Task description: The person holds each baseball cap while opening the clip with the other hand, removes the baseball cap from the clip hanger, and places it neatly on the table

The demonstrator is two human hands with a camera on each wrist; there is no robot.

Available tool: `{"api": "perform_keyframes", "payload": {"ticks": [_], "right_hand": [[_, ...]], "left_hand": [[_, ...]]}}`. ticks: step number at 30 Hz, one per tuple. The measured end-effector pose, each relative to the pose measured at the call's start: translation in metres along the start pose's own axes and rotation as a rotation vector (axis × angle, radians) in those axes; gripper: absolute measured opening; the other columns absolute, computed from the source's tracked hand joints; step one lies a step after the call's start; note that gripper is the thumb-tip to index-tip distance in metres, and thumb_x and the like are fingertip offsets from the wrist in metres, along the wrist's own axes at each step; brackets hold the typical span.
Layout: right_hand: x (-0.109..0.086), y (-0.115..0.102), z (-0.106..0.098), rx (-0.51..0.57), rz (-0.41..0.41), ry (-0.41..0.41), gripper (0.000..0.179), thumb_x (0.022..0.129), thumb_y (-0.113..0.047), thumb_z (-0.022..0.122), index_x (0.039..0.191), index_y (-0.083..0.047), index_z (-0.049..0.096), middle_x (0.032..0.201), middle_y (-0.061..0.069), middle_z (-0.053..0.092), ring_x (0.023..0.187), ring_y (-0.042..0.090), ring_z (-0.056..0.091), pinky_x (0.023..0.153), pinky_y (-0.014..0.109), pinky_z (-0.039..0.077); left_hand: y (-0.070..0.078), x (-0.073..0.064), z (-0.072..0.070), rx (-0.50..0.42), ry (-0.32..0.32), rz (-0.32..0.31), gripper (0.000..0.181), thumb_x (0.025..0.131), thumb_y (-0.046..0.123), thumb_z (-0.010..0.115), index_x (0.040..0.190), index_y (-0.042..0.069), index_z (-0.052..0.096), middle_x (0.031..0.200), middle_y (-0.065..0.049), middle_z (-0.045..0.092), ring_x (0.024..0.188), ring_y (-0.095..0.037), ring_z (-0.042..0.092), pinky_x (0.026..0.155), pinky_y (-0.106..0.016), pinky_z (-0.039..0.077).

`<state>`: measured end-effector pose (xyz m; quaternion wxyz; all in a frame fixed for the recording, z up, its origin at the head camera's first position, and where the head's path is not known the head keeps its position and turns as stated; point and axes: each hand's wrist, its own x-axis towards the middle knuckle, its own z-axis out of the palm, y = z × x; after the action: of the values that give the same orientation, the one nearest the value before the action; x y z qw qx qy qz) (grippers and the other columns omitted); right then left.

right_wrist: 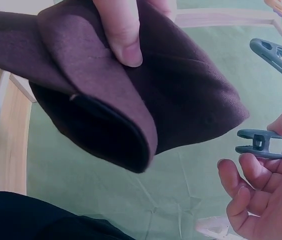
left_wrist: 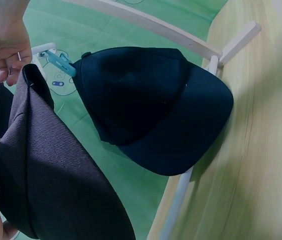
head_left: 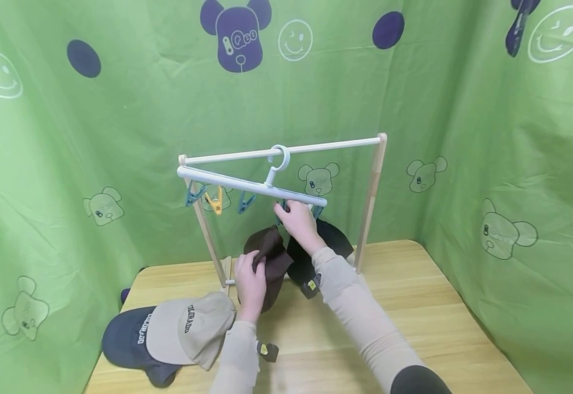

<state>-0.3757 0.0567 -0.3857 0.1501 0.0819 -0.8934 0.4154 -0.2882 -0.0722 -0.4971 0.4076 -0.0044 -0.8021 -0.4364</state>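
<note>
My left hand [head_left: 250,282] grips a dark brown cap [head_left: 278,264] below the hanger, the thumb and fingers pinching its folded fabric. With thumb and forefinger, my right hand [head_left: 300,221] pinches a teal clip [right_wrist: 258,142] on the light blue clip hanger [head_left: 227,180]. In the right wrist view, a gap separates this clip from the brown cap's edge. A black cap [left_wrist: 131,95] hangs by its back edge from another teal clip [left_wrist: 60,62] at the hanger's right end. The hanger tilts, right end lower, its hook over the rack's bar.
A wooden rack [head_left: 372,191] with a white top bar [head_left: 335,145] stands on the wooden table [head_left: 414,323]. Farther left on the hanger are a yellow clip [head_left: 216,201] and more teal clips. Beige [head_left: 208,323] and navy [head_left: 124,336] caps lie overlapped at front left. Green curtain surrounds the table.
</note>
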Motion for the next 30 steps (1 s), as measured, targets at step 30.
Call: {"api": "perform_keyframes", "payload": {"ticks": [30], "right_hand": [[0.0012,0.0036,0.0012,-0.007,-0.013,0.004,0.042,0.094,-0.047,0.052,0.067,-0.016,0.043,0.058,0.000,0.044,0.050,0.017,0.040,0.045,0.029,0.030]], "left_hand": [[-0.0049,-0.0053,-0.0076,0.090,0.011,0.101,0.016,0.082,0.007,0.071,0.098,0.007,0.073,0.086,-0.010,0.066,0.083,-0.030,0.057,0.077,-0.042,0.046]]}}
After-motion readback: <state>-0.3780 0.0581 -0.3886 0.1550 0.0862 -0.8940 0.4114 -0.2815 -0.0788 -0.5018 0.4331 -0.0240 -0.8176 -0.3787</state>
